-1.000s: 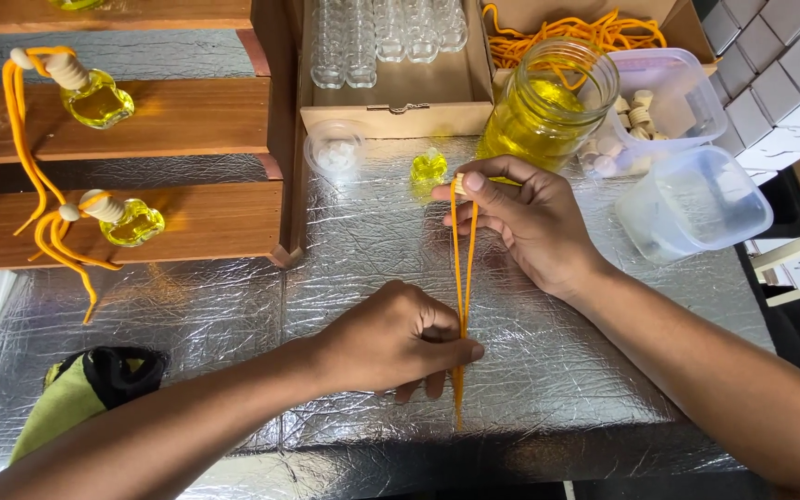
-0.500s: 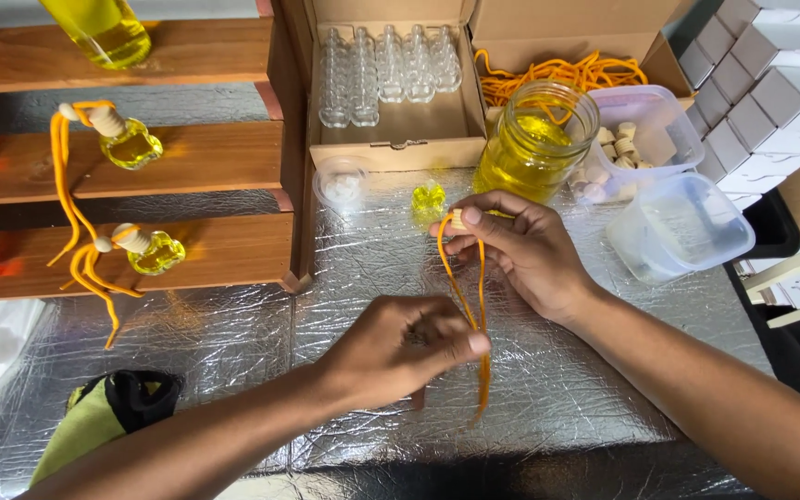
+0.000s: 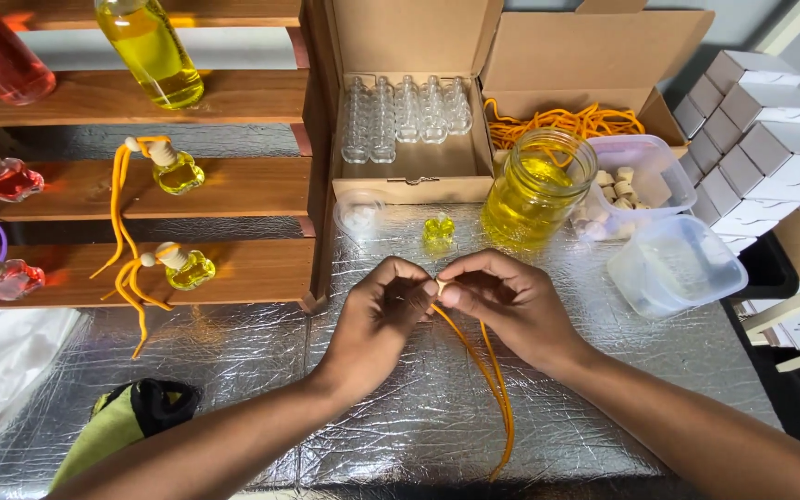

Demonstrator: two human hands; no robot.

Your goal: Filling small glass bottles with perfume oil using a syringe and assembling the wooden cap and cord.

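My left hand (image 3: 377, 319) and my right hand (image 3: 502, 301) meet fingertip to fingertip over the silver foil table (image 3: 604, 370). Both pinch the top end of a doubled orange cord (image 3: 495, 389), which hangs down toward the table's front edge. A small pale bit shows between the fingertips; I cannot tell what it is. Just beyond the hands a small bottle of yellow liquid (image 3: 438, 230) stands on the foil.
A glass jar of yellow liquid (image 3: 537, 190), a tub of wooden caps (image 3: 636, 185) and an empty plastic tub (image 3: 678, 264) stand to the right. Cardboard boxes hold empty small bottles (image 3: 405, 106) and orange cords (image 3: 562, 120). Wooden shelves (image 3: 233, 185) on the left carry filled bottles. White boxes (image 3: 756, 153) are stacked far right.
My left hand rose from the lower part of the cord to the top end, joining my right hand. The camera view tilted upward, showing more of the shelves.
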